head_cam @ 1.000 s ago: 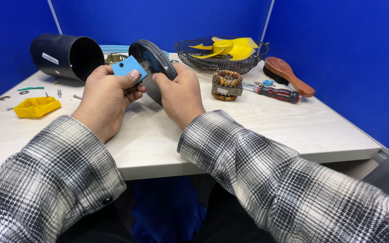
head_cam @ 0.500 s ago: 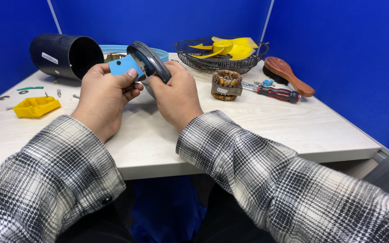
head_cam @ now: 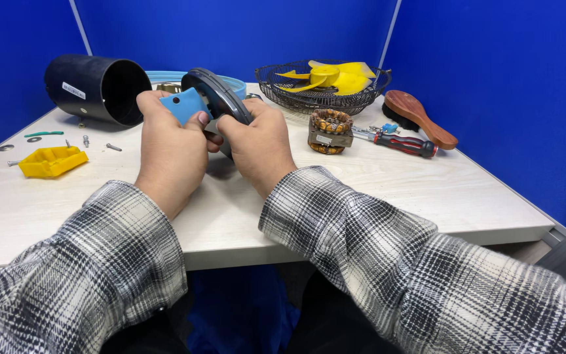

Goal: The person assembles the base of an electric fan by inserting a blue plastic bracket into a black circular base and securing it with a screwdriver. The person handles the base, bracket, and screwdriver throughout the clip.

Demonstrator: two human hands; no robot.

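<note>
My left hand pinches a small light-blue plastic piece against a dark round disc-shaped part that is tilted on edge above the table. My right hand grips the same dark disc from the right, fingers curled over its rim. Both hands are held close together over the middle of the white table. The disc's lower half is hidden behind my fingers.
A black cylinder lies on its side at back left, a yellow tray and loose screws in front of it. A wire basket with yellow fan blades, a copper-wound stator, a red screwdriver and a wooden brush sit right.
Both hands have shifted the disc and blue piece slightly; the blue piece now sits more to the left of the disc's face, and the disc has tilted a little.
</note>
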